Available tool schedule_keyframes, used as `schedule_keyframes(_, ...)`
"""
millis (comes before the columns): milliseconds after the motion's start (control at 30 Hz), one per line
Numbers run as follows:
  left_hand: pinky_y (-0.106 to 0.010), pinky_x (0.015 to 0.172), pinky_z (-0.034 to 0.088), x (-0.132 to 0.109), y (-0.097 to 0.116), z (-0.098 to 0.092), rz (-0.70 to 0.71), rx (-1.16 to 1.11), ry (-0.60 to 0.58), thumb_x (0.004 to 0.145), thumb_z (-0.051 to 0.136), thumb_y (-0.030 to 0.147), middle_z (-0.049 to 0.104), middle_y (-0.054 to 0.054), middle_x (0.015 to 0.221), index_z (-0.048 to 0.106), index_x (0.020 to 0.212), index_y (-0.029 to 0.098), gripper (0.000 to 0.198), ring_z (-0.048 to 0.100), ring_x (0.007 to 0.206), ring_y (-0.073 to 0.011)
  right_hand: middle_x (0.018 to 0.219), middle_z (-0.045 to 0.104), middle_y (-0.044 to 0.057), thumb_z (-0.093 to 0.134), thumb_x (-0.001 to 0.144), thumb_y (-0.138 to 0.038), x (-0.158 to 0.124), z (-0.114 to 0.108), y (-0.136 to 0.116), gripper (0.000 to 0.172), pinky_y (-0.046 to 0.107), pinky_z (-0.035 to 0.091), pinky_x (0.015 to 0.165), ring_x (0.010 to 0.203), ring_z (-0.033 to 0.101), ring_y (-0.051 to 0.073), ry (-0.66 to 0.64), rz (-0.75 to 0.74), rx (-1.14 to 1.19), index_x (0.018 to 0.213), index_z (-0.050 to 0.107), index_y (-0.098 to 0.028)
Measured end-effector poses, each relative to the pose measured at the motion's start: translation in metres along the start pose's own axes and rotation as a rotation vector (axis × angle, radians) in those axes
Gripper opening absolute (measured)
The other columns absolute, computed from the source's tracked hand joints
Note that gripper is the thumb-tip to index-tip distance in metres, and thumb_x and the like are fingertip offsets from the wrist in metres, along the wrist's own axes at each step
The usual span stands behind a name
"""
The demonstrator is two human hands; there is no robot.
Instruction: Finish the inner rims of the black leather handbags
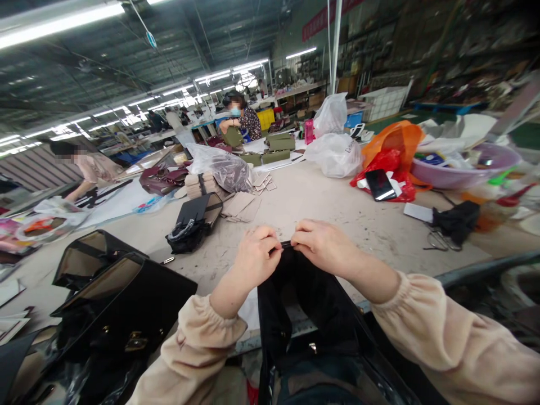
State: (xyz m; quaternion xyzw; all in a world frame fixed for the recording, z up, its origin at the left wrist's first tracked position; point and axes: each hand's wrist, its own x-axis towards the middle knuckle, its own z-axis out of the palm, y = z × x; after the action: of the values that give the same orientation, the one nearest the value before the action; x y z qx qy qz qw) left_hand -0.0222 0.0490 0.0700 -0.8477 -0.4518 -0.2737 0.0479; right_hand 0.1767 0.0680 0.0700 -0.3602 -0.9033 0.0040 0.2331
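Observation:
A black handbag lies between my arms, its inside facing me and its lower part against my lap. My left hand pinches the bag's far edge, fingers closed. Close beside it, my right hand pinches the same edge with thumb and fingers. A short stretch of black edge shows between the two hands. On the bag's near part sits a small metal clasp. Left of my left arm stand black handbags with tan insides and a metal lock.
Another black bag and beige card pieces lie ahead on the table. A phone, an orange plastic bag and a purple basin are at the right. Co-workers sit farther back.

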Motion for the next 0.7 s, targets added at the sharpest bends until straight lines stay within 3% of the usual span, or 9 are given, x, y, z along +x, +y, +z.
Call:
schedule_keyframes(200, -0.026, 0.073, 0.045, 0.002, -0.001, 0.004, -0.065, -0.237, -0.001, 0.072, 0.063, 0.011, 0.058, -0.002, 0.082, 0.065, 0.068, 0.017, 0.008, 0.056, 0.079, -0.0132, 0.086, 0.058, 0.003, 0.057, 0.082, -0.020, 0.007, -0.007, -0.004, 0.010, 0.031, 0.038, 0.079, 0.081, 0.051, 0.018, -0.032, -0.125, -0.066, 0.087, 0.065, -0.022)
schedule_keyframes(400, -0.026, 0.076, 0.046, 0.003, 0.001, 0.004, -0.185, -0.403, -0.110, 0.072, 0.058, 0.010, 0.061, -0.003, 0.082, 0.066, 0.070, 0.016, 0.011, 0.057, 0.078, -0.0131, 0.078, 0.059, 0.002, 0.053, 0.084, -0.017, 0.015, -0.004, -0.010, 0.012, 0.037, 0.031, 0.098, 0.080, 0.052, 0.018, -0.024, -0.173, -0.188, 0.082, 0.064, -0.020)
schedule_keyframes(600, -0.021, 0.061, 0.042, 0.008, -0.006, -0.003, -0.332, -0.532, -0.191, 0.069, 0.050, 0.008, 0.060, 0.002, 0.068, 0.061, 0.076, 0.015, 0.015, 0.054, 0.064, -0.0104, 0.072, 0.057, 0.000, 0.048, 0.085, -0.014, 0.016, -0.004, -0.010, 0.019, 0.043, 0.021, 0.107, 0.075, 0.049, 0.016, -0.024, -0.275, -0.297, 0.074, 0.061, -0.022)
schedule_keyframes(700, -0.020, 0.059, 0.042, 0.015, -0.013, -0.005, -0.361, -0.618, -0.316, 0.073, 0.052, 0.018, 0.062, 0.001, 0.069, 0.061, 0.080, 0.014, 0.012, 0.054, 0.064, -0.0103, 0.074, 0.058, 0.000, 0.048, 0.085, -0.013, 0.016, -0.006, -0.008, 0.019, 0.044, 0.020, 0.107, 0.075, 0.048, 0.016, -0.040, -0.307, -0.307, 0.075, 0.061, -0.021)
